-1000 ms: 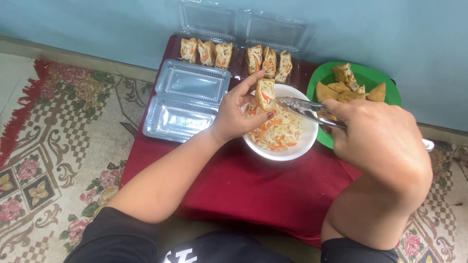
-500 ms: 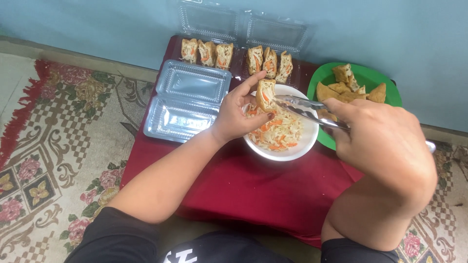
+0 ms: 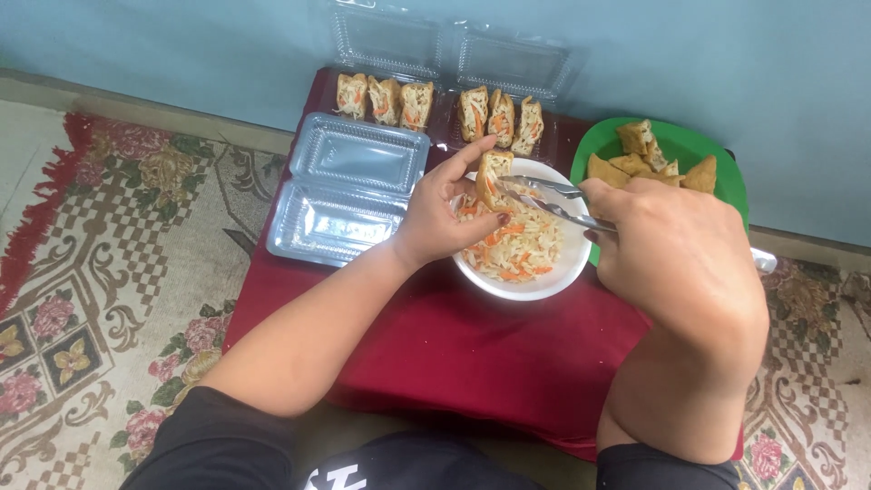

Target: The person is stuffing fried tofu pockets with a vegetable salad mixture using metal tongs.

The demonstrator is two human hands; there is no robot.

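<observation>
My left hand point(image 3: 449, 213) holds a stuffed fried tofu piece point(image 3: 493, 178) upright above a white bowl point(image 3: 562, 277) of shredded vegetable filling point(image 3: 515, 245). My right hand point(image 3: 676, 259) grips metal tongs point(image 3: 549, 201), whose tips point into the open top of the tofu piece. The bowl stands on a dark red cloth-covered low table point(image 3: 472, 345). A green plate point(image 3: 717, 154) with unfilled fried tofu pieces point(image 3: 649, 161) lies just behind my right hand.
Two open clear plastic boxes at the back hold filled tofu: one on the left point(image 3: 386, 100), one on the right point(image 3: 501, 116). An empty open clear box point(image 3: 349, 186) lies at the table's left. A patterned rug point(image 3: 100, 272) covers the floor; a blue wall point(image 3: 744, 63) rises behind.
The tofu piece in my left hand has lifted slightly, and the tongs' tips have moved up from the bowl's filling to the tofu's opening.
</observation>
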